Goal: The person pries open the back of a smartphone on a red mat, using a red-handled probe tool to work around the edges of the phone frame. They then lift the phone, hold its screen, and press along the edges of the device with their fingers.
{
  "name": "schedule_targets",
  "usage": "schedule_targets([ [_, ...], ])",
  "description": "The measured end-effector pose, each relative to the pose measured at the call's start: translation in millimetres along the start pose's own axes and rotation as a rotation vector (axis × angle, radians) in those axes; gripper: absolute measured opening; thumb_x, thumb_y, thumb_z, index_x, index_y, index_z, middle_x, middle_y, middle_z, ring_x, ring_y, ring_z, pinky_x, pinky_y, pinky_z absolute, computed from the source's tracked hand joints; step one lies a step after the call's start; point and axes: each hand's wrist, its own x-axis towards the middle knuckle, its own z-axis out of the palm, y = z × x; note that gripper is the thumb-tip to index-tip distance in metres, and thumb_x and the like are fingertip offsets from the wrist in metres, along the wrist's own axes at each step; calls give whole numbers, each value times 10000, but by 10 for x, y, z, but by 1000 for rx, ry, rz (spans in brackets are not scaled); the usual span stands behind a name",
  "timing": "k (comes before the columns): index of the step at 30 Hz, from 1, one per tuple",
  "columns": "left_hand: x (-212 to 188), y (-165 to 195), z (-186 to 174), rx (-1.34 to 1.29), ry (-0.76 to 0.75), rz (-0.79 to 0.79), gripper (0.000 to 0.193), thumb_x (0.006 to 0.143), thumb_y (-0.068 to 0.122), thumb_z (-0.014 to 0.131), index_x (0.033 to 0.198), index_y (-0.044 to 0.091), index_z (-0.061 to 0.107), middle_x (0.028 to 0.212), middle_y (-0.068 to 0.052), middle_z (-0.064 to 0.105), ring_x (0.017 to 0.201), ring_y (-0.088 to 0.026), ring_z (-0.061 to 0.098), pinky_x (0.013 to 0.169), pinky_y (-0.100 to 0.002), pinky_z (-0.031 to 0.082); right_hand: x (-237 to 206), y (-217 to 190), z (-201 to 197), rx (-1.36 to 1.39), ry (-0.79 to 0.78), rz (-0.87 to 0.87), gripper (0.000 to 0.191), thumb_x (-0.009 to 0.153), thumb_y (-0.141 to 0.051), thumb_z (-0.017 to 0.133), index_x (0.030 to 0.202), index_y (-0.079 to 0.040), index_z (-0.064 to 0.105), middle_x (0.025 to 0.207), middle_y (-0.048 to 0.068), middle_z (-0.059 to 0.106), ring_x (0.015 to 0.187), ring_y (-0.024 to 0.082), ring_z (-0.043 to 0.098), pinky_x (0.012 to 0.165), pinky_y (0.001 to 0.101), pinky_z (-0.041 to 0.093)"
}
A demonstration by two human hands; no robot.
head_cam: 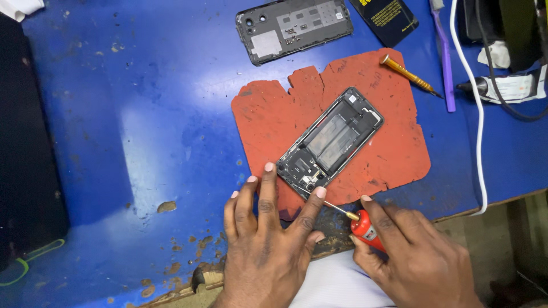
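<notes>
Your right hand [419, 256] is closed around a red-handled screwdriver [365, 229], its thin metal shaft slanting up-left toward the lower end of the phone [330, 142]; the tip stops near your left thumb, and you cannot tell whether it touches the phone. Your left hand [265, 236] lies flat and spread, holding nothing, with the fingertips pressing on the phone's lower corner and the thumb against its bottom edge. That phone is an opened black slab, back removed, with a glossy battery bay in the middle and small dark boards at each end. It lies slantwise on an orange mat [268, 117], rubbery, scuffed and ragged along its top edge. Under that, the blue bench [142, 114] is chipped and worn to bare wood along the near edge. Beyond the mat sits the removed back cover [292, 27], dark grey plastic, inside up, and beside it a flat black battery [385, 17]. A second screwdriver [410, 75] with a yellow handle rests on the mat's upper right corner, just beside a purple toothbrush [445, 57]. A white cable [478, 114] runs down the right side.
</notes>
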Motion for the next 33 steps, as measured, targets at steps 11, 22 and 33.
schedule_targets([
  [11, -17, -35, -18, -13, 0, 24, 559, 908, 415, 681, 1447, 323, 566, 1558, -346, 269, 1370, -507, 313, 1079, -657, 259, -10, -82, 7, -15, -42, 12, 620, 756, -421, 825, 1271, -90, 729, 941, 27, 692, 810, 140, 697, 641, 339, 581],
  [22, -14, -46, -32, -3, -8, 29, 589, 923, 404, 654, 1490, 321, 518, 1554, -354, 274, 1377, -513, 309, 1071, -662, 251, 133, -252, -57, 1, -31, 29, 620, 707, -390, 822, 1228, -69, 722, 818, 48, 663, 714, 177, 679, 524, 362, 567],
  [33, -20, -68, -29, -47, 6, 45, 551, 910, 371, 684, 1445, 320, 562, 1548, -362, 291, 1385, -515, 312, 1081, -662, 258, 38, -237, -19, -29, -46, 14, 671, 742, -410, 830, 1304, -61, 715, 825, 16, 632, 737, 153, 668, 547, 352, 551],
])
